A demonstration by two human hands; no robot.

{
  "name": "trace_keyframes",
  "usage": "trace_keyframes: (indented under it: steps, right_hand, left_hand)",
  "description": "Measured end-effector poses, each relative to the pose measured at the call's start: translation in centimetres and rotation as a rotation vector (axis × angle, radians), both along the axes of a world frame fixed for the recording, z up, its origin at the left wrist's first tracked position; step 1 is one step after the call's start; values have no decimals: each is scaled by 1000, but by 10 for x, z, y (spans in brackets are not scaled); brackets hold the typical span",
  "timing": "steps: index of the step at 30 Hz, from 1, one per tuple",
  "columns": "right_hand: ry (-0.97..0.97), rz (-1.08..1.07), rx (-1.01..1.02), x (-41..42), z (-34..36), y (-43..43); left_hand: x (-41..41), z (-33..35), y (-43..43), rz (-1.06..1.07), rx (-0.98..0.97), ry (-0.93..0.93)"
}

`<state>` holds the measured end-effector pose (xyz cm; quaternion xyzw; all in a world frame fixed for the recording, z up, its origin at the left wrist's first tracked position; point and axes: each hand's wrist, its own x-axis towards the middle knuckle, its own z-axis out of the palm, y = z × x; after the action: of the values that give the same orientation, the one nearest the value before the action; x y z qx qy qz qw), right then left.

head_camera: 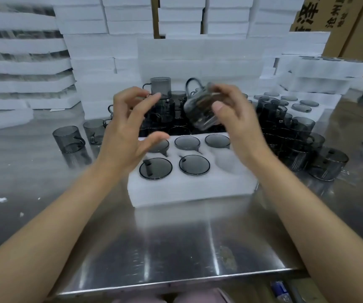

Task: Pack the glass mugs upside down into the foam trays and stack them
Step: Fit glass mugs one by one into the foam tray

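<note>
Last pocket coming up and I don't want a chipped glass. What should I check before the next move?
1. Grip: ok. The right hand has its fingers curled round the mug.
2. Mug mouth down: not ok. It is tilted in the air, handle uppermost, and blurred.
3. Target free: ok. The empty pocket at the front right holds nothing.
4. Other pockets: ok. The five seated mugs sit base up; the back left one is partly hidden.
5. Left hand out of the way: ok. It is open above the tray's left side.
6. Foam tray flat on the table: ok.
</note>
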<state>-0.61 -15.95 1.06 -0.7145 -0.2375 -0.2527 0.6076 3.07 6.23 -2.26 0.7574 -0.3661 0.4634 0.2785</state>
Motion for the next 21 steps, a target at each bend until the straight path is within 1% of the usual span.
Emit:
trace_keyframes:
  steps: [3, 5, 8, 12, 14, 18, 21]
  right_hand:
    - [78, 19, -54, 5, 10, -37]
    - [110, 3, -189, 5, 10, -57]
    - [158, -24, -407, 3, 10, -68]
    - [295, 57, -580, 2, 7, -66]
    - [332, 73, -602, 3, 7, -68]
    - [371, 123, -581, 2, 9, -76]
    - [415, 170, -647, 3, 7, -78]
  left_hand:
    - [1, -3, 4, 14, -82, 126]
    - [0, -3, 6, 51, -103, 193]
    - [-1, -4, 7, 128, -72, 280]
    - [-2, -3, 6, 155, -58, 356]
    - [-3, -2, 6, 170, -40, 347]
    - [-2, -3, 6, 168, -1, 316]
    - [1, -6, 6, 146, -27, 316]
